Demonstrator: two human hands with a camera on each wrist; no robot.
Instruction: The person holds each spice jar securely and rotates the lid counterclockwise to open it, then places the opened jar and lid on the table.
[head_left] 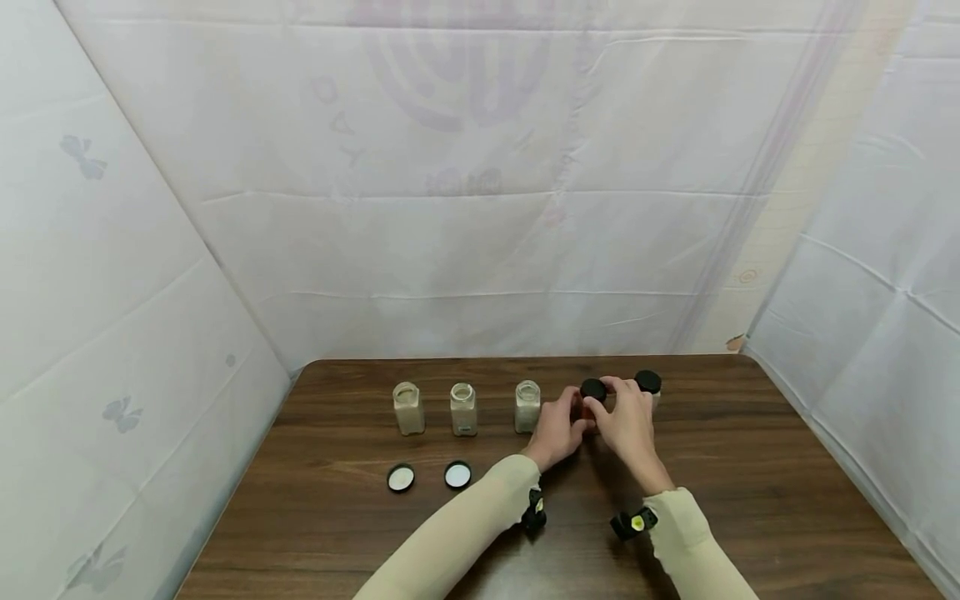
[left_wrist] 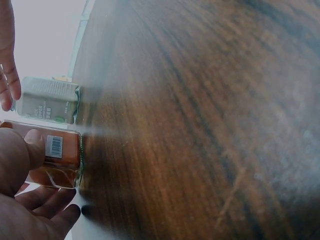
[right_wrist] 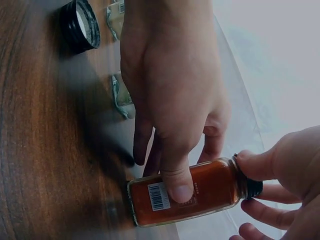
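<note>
- The left hand (head_left: 557, 429) grips the body of the red-filled jar (right_wrist: 220, 185), its thumb laid flat along the face near the barcode label (right_wrist: 158, 196). The glass looks smooth, so if that hold is too light, the jar could spin under any twist at the top.
- The right hand (head_left: 628, 421) pinches the black cap (head_left: 593, 389) of the same jar between thumb and fingers. A pinch this narrow might slip round the rim; one that pulls upward or sideways could jerk the jar and scatter its contents if the cap gives suddenly.
- The red-filled jar is toward the right of the row, over the wooden table (head_left: 300, 517). I cannot tell whether its base bears on the wood; if it is lifted, a slip would drop it.
- The capped jar (head_left: 648, 382) stands just beyond the right hand, so an outward swing of those knuckles could knock it over.
- The nearest uncapped jar (head_left: 527, 407) stands just beside the left hand, and a backward nudge might tip it and spill its pale contents.
- Farther left, the middle uncapped jar (head_left: 463, 410) and the end uncapped jar (head_left: 408, 408) are less exposed.
- Two loose lids lie in front of them; the inner lid (head_left: 457, 475) is near the left sleeve (head_left: 472, 521), which could sweep it aside, while the outer lid (head_left: 401, 477) seems safer.
</note>
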